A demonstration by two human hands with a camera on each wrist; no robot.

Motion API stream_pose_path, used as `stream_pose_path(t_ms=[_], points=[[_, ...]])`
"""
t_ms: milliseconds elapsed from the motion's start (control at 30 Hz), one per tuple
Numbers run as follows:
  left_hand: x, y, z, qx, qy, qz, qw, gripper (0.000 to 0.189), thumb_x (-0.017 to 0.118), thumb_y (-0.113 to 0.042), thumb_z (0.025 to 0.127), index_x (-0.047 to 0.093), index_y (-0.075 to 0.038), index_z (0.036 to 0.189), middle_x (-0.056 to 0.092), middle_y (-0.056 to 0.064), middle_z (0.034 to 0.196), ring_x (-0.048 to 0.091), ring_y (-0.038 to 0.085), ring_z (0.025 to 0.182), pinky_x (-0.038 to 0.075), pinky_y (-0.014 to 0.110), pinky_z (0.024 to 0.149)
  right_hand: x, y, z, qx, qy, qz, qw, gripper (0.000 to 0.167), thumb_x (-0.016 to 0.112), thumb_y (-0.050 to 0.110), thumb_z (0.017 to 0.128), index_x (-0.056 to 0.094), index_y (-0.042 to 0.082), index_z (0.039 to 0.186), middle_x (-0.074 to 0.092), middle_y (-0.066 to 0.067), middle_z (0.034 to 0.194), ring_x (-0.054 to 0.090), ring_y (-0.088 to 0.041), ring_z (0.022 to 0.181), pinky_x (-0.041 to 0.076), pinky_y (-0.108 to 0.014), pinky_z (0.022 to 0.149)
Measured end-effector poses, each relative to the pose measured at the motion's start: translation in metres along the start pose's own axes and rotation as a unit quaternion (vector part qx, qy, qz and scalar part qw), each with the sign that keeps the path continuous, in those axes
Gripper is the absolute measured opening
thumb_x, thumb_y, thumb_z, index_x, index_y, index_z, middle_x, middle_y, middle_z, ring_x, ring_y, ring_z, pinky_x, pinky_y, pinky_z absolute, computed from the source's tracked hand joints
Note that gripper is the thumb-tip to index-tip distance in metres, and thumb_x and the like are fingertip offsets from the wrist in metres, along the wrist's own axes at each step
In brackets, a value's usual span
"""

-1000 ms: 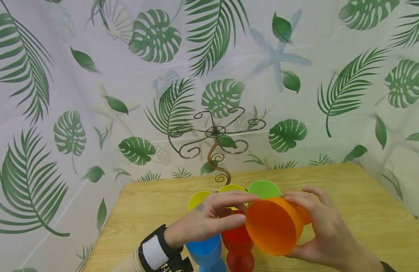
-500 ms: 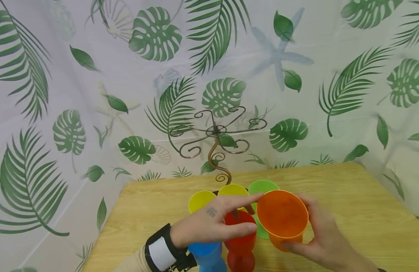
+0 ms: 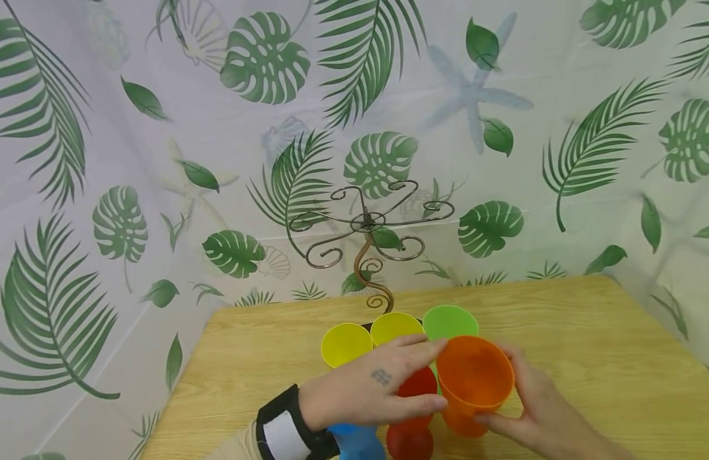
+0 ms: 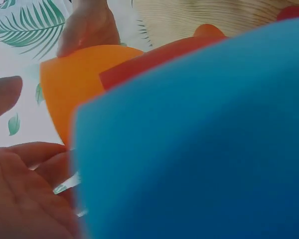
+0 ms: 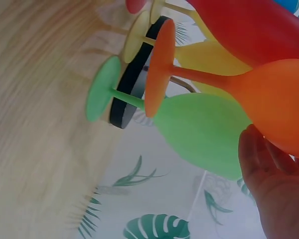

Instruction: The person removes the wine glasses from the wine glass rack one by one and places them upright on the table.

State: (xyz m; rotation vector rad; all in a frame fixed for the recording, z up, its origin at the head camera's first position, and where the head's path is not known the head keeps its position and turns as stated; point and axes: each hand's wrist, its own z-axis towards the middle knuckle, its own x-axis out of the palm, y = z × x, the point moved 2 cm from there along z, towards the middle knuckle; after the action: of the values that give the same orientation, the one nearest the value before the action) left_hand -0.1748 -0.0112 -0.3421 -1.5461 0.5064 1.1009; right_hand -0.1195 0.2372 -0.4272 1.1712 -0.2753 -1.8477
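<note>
My right hand (image 3: 535, 402) grips the bowl of an orange plastic wine glass (image 3: 475, 370) from the right side, thumb near and fingers behind. The glass stands nearly upright, mouth up; its stem and round foot (image 5: 160, 67) show in the right wrist view. From the left, my left hand (image 3: 377, 383) reaches over with straight fingers, fingertips right at the orange rim. Under that hand are a red wine glass (image 3: 411, 441) and a blue wine glass (image 3: 361, 444), both partly hidden. Behind them stand two yellow wine glasses (image 3: 346, 344) and a green wine glass (image 3: 451, 321).
A brown metal stand (image 3: 367, 222) with curled arms rises at the back of the wooden table (image 3: 590, 332); its dark base (image 5: 123, 112) lies just behind the glasses. A leaf-patterned cloth (image 3: 354, 96) hangs behind the table.
The orange glass has turned from mouth tilted toward me to nearly upright, then lowered slightly beside the red one. My left hand has moved right, staying close to its rim.
</note>
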Motion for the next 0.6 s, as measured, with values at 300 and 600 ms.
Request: stream_pose_path(t_ms=[300,600], points=[[0.007,0.009,0.0,-0.041,0.038,-0.009,0.9984,0.066,0.04,-0.049,0.109,0.027,-0.013,0.162,0.025,0.001,0.168,0.019,0.02,0.157,0.024,0.04,0.126,0.012,-0.013,-0.003,0.095,0.044,0.059,0.9927,0.066,0.079,0.025,0.091,0.04,0.01,0.142,0.062,-0.003,0.132,0.064,-0.007,0.107,0.057,-0.023,0.086],[0.011,0.01,-0.002,-0.066,0.046,0.06,0.995,0.069,0.04,-0.055,0.106,0.032,-0.013,0.161,0.022,0.003,0.169,0.018,0.022,0.157,0.027,0.045,0.124,0.017,-0.018,-0.004,0.088,0.056,0.073,0.9919,0.064,0.078,0.024,0.092,0.04,0.013,0.142,0.063,-0.003,0.133,0.066,-0.007,0.108,0.058,-0.025,0.087]])
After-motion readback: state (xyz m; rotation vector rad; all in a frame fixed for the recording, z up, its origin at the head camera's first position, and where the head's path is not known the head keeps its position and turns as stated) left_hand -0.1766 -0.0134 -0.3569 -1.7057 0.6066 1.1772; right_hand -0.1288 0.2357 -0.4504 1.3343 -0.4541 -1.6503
